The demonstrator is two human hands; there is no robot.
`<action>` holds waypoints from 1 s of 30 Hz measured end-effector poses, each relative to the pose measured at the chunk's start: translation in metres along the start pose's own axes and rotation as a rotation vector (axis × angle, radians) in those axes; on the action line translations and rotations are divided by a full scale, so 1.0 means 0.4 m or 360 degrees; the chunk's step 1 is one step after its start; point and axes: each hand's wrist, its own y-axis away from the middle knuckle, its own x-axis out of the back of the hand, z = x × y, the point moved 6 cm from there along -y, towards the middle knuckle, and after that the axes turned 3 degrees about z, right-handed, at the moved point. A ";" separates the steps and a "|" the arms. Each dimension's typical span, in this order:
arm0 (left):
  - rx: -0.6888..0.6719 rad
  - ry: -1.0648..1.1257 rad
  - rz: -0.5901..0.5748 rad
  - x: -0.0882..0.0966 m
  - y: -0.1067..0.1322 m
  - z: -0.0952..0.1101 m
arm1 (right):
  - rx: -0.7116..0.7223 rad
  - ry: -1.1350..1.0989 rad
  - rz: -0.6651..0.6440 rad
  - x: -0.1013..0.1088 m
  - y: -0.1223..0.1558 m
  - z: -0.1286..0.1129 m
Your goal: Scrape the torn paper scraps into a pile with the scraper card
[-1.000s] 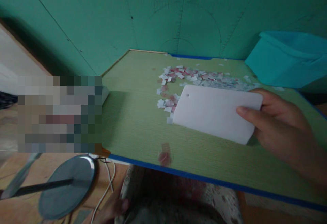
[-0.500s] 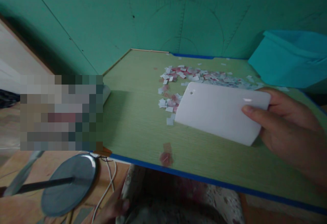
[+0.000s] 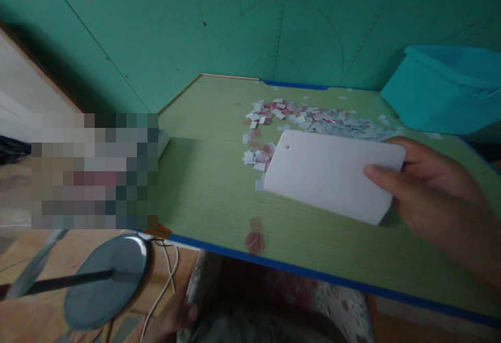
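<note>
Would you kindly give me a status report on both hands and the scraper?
Right hand gripping scraper by one end. Left hand off the table, grip unclear. Scraper partly hides loose bits.

"What's unclear about your hands?"

"My left hand (image 3: 174, 322) is blurred and cut off by the bottom edge; the fingers of my right hand (image 3: 438, 197) mostly hide behind the flat white piece (image 3: 329, 176)."

"Elsewhere?"

"A pixelated patch (image 3: 94, 170) masks the left; the right edge crops the turquoise bin (image 3: 442, 103)."
</note>
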 end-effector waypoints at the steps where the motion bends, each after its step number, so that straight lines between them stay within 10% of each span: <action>1: -0.0004 -0.0021 -0.0022 -0.004 0.000 0.000 | 0.0023 0.0030 -0.0040 -0.007 0.002 -0.003; 7: -0.0019 -0.0036 -0.0041 0.004 -0.002 -0.008 | 0.0033 0.0115 -0.0174 -0.031 0.019 -0.016; 15: -0.0055 -0.0070 -0.0022 0.010 0.000 -0.003 | 0.0000 -0.0062 0.0332 0.033 -0.004 -0.020; 30: -0.0022 -0.0095 -0.0044 0.009 -0.004 -0.004 | 0.0206 0.0386 -0.0083 -0.018 0.024 -0.049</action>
